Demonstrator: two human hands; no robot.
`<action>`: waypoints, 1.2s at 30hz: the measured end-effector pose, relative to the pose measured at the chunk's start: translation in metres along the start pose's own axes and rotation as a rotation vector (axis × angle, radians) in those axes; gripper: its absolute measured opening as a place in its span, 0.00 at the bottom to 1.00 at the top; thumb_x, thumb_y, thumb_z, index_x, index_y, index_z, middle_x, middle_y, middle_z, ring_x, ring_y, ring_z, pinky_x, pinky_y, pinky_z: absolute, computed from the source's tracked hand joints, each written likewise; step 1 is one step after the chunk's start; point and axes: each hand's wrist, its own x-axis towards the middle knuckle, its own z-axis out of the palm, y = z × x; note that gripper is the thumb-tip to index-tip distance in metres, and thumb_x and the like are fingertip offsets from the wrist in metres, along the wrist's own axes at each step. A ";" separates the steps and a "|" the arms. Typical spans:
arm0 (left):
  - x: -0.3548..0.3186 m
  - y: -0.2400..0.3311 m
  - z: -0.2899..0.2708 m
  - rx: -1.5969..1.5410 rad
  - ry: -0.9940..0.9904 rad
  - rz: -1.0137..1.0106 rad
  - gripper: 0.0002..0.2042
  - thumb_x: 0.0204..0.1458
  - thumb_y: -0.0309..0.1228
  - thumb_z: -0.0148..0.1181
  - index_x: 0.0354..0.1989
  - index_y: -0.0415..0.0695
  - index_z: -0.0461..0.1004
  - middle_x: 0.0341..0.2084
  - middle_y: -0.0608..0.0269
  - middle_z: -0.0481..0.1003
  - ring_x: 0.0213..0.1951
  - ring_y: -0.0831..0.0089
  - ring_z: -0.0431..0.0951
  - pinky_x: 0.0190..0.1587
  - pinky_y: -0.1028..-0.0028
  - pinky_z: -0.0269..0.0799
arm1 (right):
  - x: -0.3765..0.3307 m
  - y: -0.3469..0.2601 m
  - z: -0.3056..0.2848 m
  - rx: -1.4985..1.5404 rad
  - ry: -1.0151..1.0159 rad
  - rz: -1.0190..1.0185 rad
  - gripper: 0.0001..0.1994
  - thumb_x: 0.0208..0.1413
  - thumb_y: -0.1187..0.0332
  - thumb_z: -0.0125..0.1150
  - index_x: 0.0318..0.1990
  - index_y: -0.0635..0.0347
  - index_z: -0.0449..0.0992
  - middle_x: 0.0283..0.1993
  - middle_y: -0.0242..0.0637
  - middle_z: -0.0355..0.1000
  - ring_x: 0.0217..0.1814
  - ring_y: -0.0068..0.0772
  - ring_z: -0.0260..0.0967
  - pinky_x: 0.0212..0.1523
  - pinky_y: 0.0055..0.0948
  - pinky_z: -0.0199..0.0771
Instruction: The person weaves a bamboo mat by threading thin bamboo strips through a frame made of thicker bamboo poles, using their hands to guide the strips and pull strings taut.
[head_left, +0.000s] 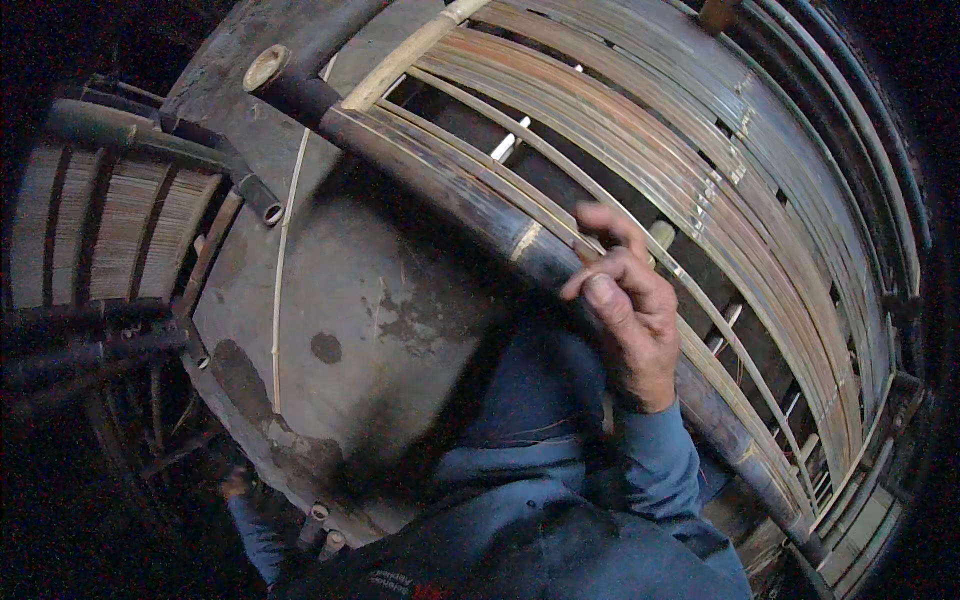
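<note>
My right hand (638, 310) is over the thick dark bamboo pole (440, 185) along the near side of a bamboo frame. Its fingers are curled and the thumb lies against the index finger; whatever is between them, if anything, is hidden. Thin pale bamboo strips (560, 165) run beside the pole, close to the fingertips. Beyond them, long split-bamboo slats (640, 125) lie side by side across the frame. My left hand (234, 485) is low at the left, in deep shadow by some dark poles, and its fingers cannot be made out.
A slatted bamboo piece (130, 215) stands at the left. One thin bamboo stick (284, 270) lies on the stained grey floor (420, 300). A pale crosspiece (410, 55) joins the pole near its hollow end (266, 68). Cut bamboo ends (325, 530) stick up near my body.
</note>
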 end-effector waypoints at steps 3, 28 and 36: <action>-0.033 -0.045 0.068 0.361 -0.369 0.075 0.11 0.61 0.37 0.54 0.40 0.41 0.75 0.37 0.56 0.71 0.38 0.61 0.72 0.41 0.65 0.67 | 0.009 -0.005 0.027 0.192 -0.130 -0.120 0.09 0.64 0.67 0.55 0.35 0.63 0.76 0.38 0.41 0.76 0.42 0.40 0.73 0.48 0.38 0.72; -0.427 0.431 0.314 -0.247 -0.889 1.971 0.13 0.61 0.30 0.58 0.52 0.40 0.78 0.52 0.47 0.77 0.59 0.51 0.75 0.61 0.58 0.68 | -0.072 -0.118 -0.139 0.293 0.201 -0.260 0.17 0.69 0.60 0.52 0.56 0.64 0.67 0.51 0.42 0.69 0.50 0.35 0.69 0.53 0.43 0.74; -0.421 0.474 0.334 -0.163 -1.239 1.901 0.11 0.58 0.34 0.61 0.39 0.39 0.81 0.36 0.47 0.80 0.41 0.50 0.79 0.46 0.59 0.73 | 0.012 -0.097 -0.054 -0.397 0.207 0.255 0.27 0.63 0.65 0.57 0.68 0.66 0.64 0.30 0.27 0.65 0.30 0.14 0.59 0.29 0.18 0.59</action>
